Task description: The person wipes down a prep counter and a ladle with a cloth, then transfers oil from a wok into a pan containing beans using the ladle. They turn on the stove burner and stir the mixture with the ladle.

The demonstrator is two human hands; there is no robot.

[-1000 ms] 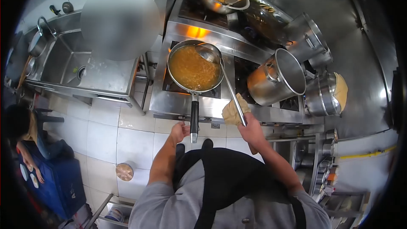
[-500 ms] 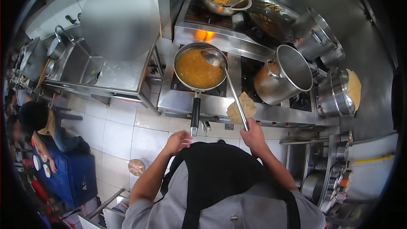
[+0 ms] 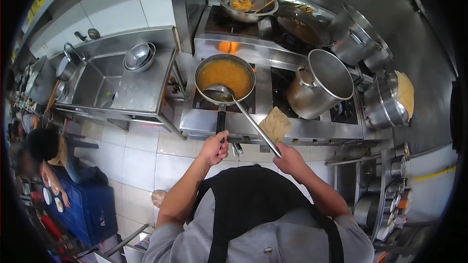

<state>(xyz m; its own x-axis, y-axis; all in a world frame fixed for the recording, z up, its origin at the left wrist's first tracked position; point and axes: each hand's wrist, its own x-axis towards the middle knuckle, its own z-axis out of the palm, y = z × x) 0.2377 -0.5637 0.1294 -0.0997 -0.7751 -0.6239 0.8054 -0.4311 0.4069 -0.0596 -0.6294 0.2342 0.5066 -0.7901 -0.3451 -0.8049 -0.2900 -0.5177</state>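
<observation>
A frying pan [image 3: 199, 80] of orange-brown soupy food sits on the front left burner of the stove. Its black handle [image 3: 221, 121] points toward me, and my left hand [image 3: 215, 148] is closed around the end of it. My right hand [image 3: 289, 158] grips the long metal handle of a ladle [image 3: 219, 92]. The bowl of the ladle rests in the near part of the pan, by the rim. A folded tan cloth [image 3: 276, 123] lies on the stove's front edge, just beyond my right hand.
A tall steel pot [image 3: 312, 95] stands right of the pan. Behind are a metal bowl [image 3: 225, 7] with fried bits and a dark wok [image 3: 302, 29]. At left is a sink [image 3: 97, 85] with stacked bowls [image 3: 140, 57]. A person [image 3: 58, 151] leans over a blue crate [image 3: 92, 204].
My left hand has moved forward and taken hold of the pan handle. The ladle bowl has shifted from the pan's far right to its near side. A blurred round patch over the sink is gone.
</observation>
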